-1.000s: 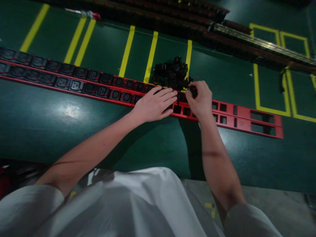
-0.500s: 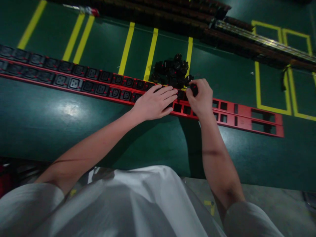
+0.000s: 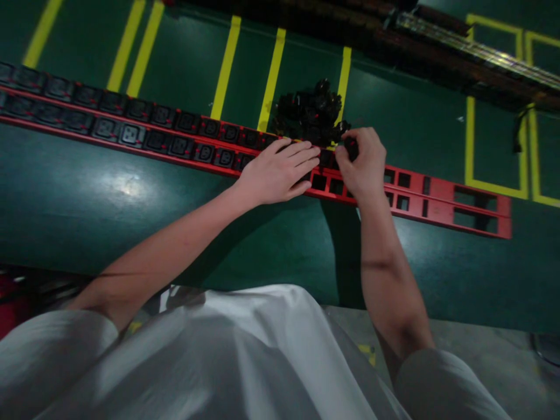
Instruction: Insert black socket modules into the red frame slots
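Observation:
Across the bench runs a pair of long red metal strips [image 3: 441, 206], side by side, with black power sockets [image 3: 163, 116] filling their left part and bare cut-outs at the right. My left hand [image 3: 280, 172] lies flat over both strips, fingers stretched to the right and resting on the sockets. Just right of it, my right hand [image 3: 365, 160] pinches a black socket [image 3: 351, 147] between thumb and fingers at the far strip. Its lower side is hidden by the hand. A heap of loose black sockets [image 3: 315, 111] sits right behind the strips, close to both hands.
The green bench top [image 3: 262, 245] carries yellow tape lines [image 3: 226, 67] behind the strips. Along the back lie long dark rails [image 3: 341, 35] and a shiny metal rail [image 3: 472, 48]. A small black piece [image 3: 518, 131] rests at the right. The bench's front edge is near my body.
The whole view has shifted slightly, so strips and heap sit higher and a little to the right. Both hands keep nearly the same places on the strips, the right still pinching the socket.

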Motion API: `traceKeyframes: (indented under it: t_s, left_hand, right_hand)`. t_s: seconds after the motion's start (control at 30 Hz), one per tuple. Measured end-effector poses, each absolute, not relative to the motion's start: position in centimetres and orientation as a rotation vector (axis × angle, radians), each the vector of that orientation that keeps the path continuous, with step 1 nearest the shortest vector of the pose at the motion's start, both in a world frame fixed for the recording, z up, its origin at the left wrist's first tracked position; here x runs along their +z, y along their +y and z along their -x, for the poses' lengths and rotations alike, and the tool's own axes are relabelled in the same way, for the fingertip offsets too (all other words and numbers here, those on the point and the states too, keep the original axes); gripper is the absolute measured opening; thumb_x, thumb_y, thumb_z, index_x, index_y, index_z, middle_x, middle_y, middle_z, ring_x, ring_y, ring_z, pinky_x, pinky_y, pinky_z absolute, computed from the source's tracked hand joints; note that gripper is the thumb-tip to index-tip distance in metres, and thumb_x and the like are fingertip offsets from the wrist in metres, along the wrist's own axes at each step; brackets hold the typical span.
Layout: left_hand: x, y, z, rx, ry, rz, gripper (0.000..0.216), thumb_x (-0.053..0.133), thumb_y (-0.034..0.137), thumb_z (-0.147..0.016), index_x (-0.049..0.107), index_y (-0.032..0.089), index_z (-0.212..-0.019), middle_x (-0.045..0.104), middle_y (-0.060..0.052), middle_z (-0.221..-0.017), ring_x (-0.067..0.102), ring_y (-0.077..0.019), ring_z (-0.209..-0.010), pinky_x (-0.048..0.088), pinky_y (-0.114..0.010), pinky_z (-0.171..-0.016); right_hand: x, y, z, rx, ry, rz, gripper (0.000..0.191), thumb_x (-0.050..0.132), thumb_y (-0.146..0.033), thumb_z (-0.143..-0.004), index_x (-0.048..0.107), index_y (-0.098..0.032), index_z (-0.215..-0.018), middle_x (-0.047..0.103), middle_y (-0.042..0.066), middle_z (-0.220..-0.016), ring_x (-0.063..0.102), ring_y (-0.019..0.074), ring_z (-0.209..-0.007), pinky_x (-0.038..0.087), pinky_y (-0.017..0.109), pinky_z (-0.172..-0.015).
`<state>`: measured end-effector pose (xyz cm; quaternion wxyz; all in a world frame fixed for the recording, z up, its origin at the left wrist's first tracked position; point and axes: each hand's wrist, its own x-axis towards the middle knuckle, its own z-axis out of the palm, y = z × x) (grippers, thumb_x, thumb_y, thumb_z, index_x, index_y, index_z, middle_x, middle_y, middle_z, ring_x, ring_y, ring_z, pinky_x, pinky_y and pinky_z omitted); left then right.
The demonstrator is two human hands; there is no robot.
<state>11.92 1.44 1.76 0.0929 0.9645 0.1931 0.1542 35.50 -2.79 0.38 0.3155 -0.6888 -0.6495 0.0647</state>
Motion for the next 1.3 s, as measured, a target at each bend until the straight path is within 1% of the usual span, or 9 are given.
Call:
traceKeyframes:
  t_s: [0.13, 0.43, 0.63, 0.9, 1.03, 1.2, 1.3]
  left_hand:
    - [1.73, 1.42, -11.91, 0.452, 0.583, -2.886, 0.048, 0.044, 0.034, -0.101, 0.054, 0.018, -0.145, 0.052, -0.01, -0.155, 0.046, -0.0284, -0.145, 0.034, -0.049, -0.118]
    - [1.62, 1.44, -11.91, 0.484, 0.569, -2.892, 0.048, 0.044, 0.035, -0.103, 0.055, 0.014, -0.145, 0.053, -0.011, -0.154, 0.047, -0.0288, -0.145, 0.035, -0.05, -0.118]
    - [1.63, 1.46, -11.95, 0.486, 0.564, -2.868, 0.051, 0.051, 0.031, -0.098, 0.054, 0.015, -0.146, 0.053, -0.012, -0.154, 0.047, -0.0303, -0.144, 0.035, -0.052, -0.118]
    - [1.76, 1.39, -11.9, 0.489, 0.575, -2.916, 0.048, 0.042, 0.036, -0.104, 0.056, 0.012, -0.144, 0.053, -0.011, -0.154, 0.047, -0.0282, -0.144, 0.036, -0.05, -0.118]
    - [1.7, 1.43, -11.92, 0.489, 0.572, -2.914, 0.048, 0.042, 0.036, -0.104, 0.056, 0.013, -0.143, 0.054, -0.011, -0.153, 0.048, -0.0283, -0.144, 0.036, -0.05, -0.118]
    - [1.65, 1.46, -11.95, 0.497, 0.567, -2.889, 0.049, 0.05, 0.032, -0.099, 0.054, 0.015, -0.145, 0.054, -0.011, -0.153, 0.048, -0.029, -0.144, 0.036, -0.05, -0.118]
    - [1.75, 1.39, -11.91, 0.486, 0.573, -2.895, 0.048, 0.048, 0.033, -0.1, 0.054, 0.015, -0.145, 0.054, -0.011, -0.153, 0.048, -0.0286, -0.144, 0.036, -0.05, -0.118]
  right_hand:
    - [0.44, -2.83, -35.46, 0.188, -1.698, 1.812, 0.016, 0.059, -0.038, -0.094, 0.06, -0.026, -0.104, 0.064, 0.012, -0.112, 0.059, 0.0321, -0.114, 0.048, 0.054, -0.102]
    - [0.44, -2.85, -35.42, 0.208, -1.688, 1.826, 0.016, 0.057, -0.036, -0.094, 0.06, -0.024, -0.105, 0.063, 0.012, -0.113, 0.059, 0.032, -0.115, 0.048, 0.055, -0.102]
    - [0.37, -2.84, -35.48, 0.176, -1.697, 1.816, 0.014, 0.059, -0.034, -0.093, 0.061, -0.025, -0.104, 0.064, 0.012, -0.111, 0.06, 0.0312, -0.112, 0.049, 0.054, -0.102]
    - [0.28, -2.85, -35.47, 0.15, -1.696, 1.806, 0.015, 0.059, -0.036, -0.093, 0.061, -0.025, -0.104, 0.065, 0.011, -0.111, 0.06, 0.0307, -0.111, 0.051, 0.054, -0.101]
    - [0.37, -2.85, -35.46, 0.168, -1.7, 1.814, 0.015, 0.059, -0.035, -0.093, 0.061, -0.025, -0.104, 0.065, 0.012, -0.112, 0.06, 0.0306, -0.111, 0.05, 0.054, -0.102]
    - [0.52, -2.9, -35.41, 0.186, -1.701, 1.829, 0.017, 0.058, -0.037, -0.094, 0.06, -0.025, -0.105, 0.064, 0.012, -0.114, 0.059, 0.0309, -0.114, 0.049, 0.053, -0.102]
    - [0.52, -2.94, -35.37, 0.209, -1.692, 1.834, 0.017, 0.056, -0.037, -0.094, 0.06, -0.025, -0.106, 0.063, 0.012, -0.115, 0.058, 0.0312, -0.117, 0.048, 0.054, -0.103]
